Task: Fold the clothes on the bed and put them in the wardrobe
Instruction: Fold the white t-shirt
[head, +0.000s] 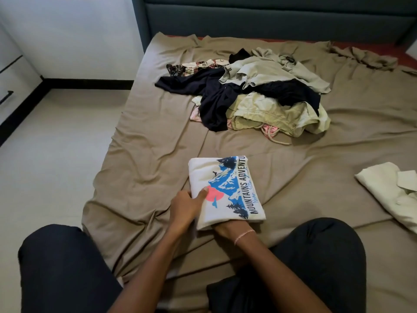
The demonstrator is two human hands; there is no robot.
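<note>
A folded white T-shirt (222, 175) with a mountain print is seen lying on the near part of the bed (144, 168), and its left edge is pinched by the left hand (186, 207), with the thumb laid on top of the cloth. The right hand (225, 229) is tucked under the shirt's near edge, so how its fingers are set cannot be told. A pile of unfolded clothes (259, 93) is heaped further up the bed, and a folded pale green shirt (390, 190) is laid well apart at the right.

Bed (140, 168) w/ wrinkled tan sheet (338, 154) held: unfolded clothes pile (255, 93) twd headboard (270, 16), folded white print tee (225, 188) nr front, folded pale-green shirt (388, 190) at rt edge.
</note>
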